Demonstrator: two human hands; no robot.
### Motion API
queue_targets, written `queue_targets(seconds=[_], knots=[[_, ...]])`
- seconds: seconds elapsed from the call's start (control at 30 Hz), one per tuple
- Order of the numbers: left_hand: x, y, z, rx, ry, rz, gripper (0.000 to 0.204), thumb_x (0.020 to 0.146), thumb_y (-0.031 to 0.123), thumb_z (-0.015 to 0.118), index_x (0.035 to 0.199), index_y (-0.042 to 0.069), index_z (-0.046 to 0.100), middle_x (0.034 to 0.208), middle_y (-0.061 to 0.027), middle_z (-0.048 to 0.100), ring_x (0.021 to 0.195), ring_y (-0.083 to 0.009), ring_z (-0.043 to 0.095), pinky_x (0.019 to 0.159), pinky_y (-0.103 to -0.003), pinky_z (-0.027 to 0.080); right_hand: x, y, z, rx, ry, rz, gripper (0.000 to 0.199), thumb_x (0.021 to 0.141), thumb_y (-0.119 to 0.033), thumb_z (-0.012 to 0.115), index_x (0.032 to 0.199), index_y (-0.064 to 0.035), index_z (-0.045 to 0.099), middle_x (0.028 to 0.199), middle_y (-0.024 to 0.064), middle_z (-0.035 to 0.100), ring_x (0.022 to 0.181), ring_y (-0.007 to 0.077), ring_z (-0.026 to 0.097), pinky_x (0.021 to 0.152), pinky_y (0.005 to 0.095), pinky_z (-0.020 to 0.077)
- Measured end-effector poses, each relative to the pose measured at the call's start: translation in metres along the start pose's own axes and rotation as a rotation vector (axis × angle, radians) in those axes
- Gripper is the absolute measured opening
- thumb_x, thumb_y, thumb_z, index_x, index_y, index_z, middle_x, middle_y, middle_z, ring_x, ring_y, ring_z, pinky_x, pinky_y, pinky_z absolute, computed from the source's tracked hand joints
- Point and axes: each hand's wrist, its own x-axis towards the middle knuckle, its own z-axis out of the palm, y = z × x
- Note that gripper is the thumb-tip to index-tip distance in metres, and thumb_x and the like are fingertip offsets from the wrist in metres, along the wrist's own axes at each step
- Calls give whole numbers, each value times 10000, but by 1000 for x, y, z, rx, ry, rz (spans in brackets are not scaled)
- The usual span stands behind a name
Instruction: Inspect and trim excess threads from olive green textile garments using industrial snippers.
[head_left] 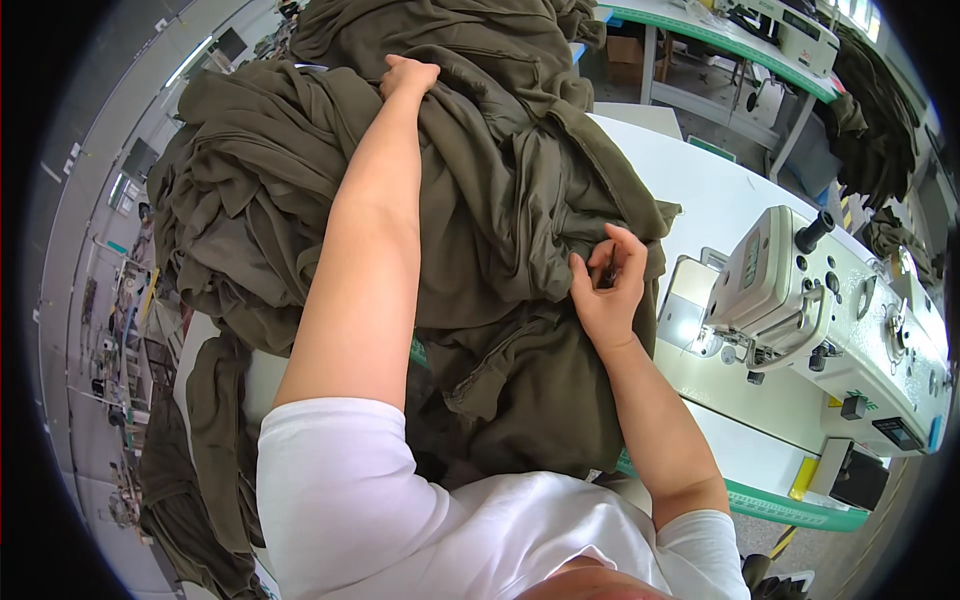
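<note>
A large heap of dark olive garments [260, 150] covers the white table in front of me. My left hand [408, 76] reaches far across it, its fingers closed on the cloth at the back; the fingertips are partly hidden. My right hand [612, 290] is at the right side of the heap, beside a garment with gathered folds [530, 220]. Its fingers are curled, and a small dark object shows between them, too covered to name. More olive cloth [540, 400] hangs over the table's near edge against my body.
A white sewing machine [820, 310] stands on the white tabletop [690, 200] to the right, close to my right forearm. Behind it is another machine table [700, 30]. Olive garments hang at the far right [870, 120] and lower left [215, 440].
</note>
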Motion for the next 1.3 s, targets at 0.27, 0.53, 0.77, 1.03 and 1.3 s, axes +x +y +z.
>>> queue_targets(seconds=[0.27, 0.53, 0.77, 1.03, 1.3], knots=[[5, -24, -51, -522, -300, 18, 415, 734, 181, 716, 1070, -27, 587, 986, -156, 644, 865, -277, 631, 829, -356, 500, 8, -9, -7, -33, -84, -273, 520, 714, -75, 750, 1167, -21, 501, 870, 68, 544, 651, 164, 489, 568, 255, 416], [-5, 11, -164, -1440, -467, 289, 242, 852, 83, 633, 1072, -10, 593, 1053, -86, 635, 971, -196, 598, 881, -322, 470, 7, -17, 0, -211, -185, -481, 482, 677, -60, 771, 1099, 1, 546, 930, 150, 628, 787, 264, 619, 678, 312, 491], [-131, 45, -239, -1114, -280, 1031, 264, 853, 74, 626, 1103, 8, 573, 1092, -78, 617, 999, -174, 585, 911, -304, 442, 5, -19, -9, -263, -188, -470, 473, 666, -44, 770, 1086, -9, 554, 973, 156, 623, 724, 253, 611, 646, 314, 493], [-275, -90, -158, 144, -504, 1476, 390, 720, 151, 684, 1069, 22, 569, 982, -122, 585, 913, -315, 560, 810, -379, 449, 4, -26, 0, -218, -165, -559, 535, 686, -40, 747, 1165, -27, 509, 1131, 158, 583, 551, 180, 433, 528, 276, 427], [-244, -60, -166, -79, -727, 1404, 257, 784, 175, 668, 972, 8, 620, 876, -114, 608, 788, -267, 584, 715, -339, 458, 5, -31, -3, -435, -329, -361, 685, 696, -52, 705, 1323, -63, 429, 1343, 132, 508, 703, 263, 636, 578, 308, 495]])
